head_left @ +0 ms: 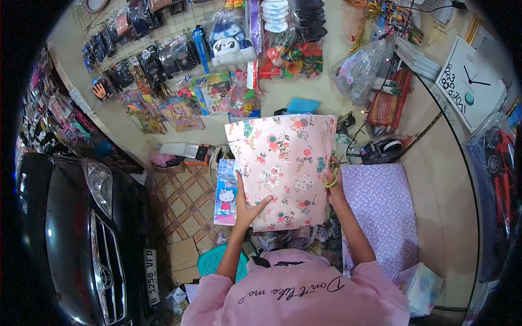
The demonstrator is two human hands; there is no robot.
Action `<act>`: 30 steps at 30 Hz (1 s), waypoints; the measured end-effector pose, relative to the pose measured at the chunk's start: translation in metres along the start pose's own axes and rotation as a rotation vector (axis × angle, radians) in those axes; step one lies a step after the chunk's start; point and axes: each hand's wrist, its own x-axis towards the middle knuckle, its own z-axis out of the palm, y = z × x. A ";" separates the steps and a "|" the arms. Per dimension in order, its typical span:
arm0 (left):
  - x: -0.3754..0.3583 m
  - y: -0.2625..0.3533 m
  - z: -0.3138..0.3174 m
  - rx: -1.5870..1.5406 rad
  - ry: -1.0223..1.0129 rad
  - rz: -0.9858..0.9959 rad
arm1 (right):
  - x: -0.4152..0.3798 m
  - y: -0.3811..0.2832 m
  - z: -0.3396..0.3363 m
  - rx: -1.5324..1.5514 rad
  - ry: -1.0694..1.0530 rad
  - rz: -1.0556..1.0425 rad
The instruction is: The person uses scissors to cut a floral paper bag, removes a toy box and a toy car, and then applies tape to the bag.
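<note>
Pink flowered paper (288,168) sits between both hands, overlapping a blue cartoon sheet (225,205). The left hand (247,211) is spread wide against its lower left; the right hand (337,188), partly hidden, curls around what looks like scissors (335,177). Best press evenly, keeping the edges straight and the scissors turned away.

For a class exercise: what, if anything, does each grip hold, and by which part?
Left grip: floral package, by its lower left side. Right grip: green loop, beside the package's right edge; hold unclear.
</note>
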 end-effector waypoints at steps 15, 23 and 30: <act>-0.016 0.008 0.003 -0.028 0.131 -0.100 | 0.011 -0.001 0.007 -0.179 -0.215 -0.059; -0.002 0.016 -0.006 -0.137 0.036 -0.088 | -0.006 -0.034 0.012 -0.190 -0.160 -0.136; 0.044 0.021 0.001 -0.333 -0.248 0.005 | -0.078 -0.121 0.042 -0.222 0.022 -0.507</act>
